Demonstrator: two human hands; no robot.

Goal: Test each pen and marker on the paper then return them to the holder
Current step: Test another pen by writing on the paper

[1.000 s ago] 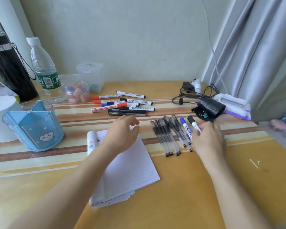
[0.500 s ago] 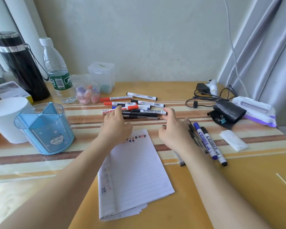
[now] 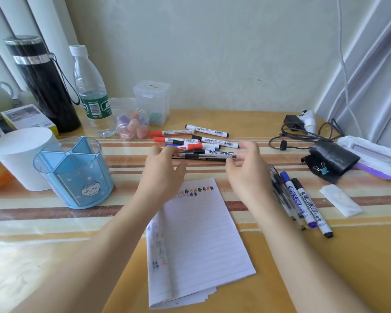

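Our left hand (image 3: 163, 175) and right hand (image 3: 246, 175) each pinch one end of a black pen (image 3: 201, 156). The paper (image 3: 201, 236) beneath them bears test marks. The holder (image 3: 63, 184), left of both, looks empty, so we judge nothing returned.

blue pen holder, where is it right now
In the head view the blue pen holder stands at the left, beside the white cup and left of the paper.

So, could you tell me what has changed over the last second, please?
The right hand went from the gel pens leftward to the marker pile; the left hand came forward off the paper. Both now pinch the ends of a black pen. The holder stayed put.
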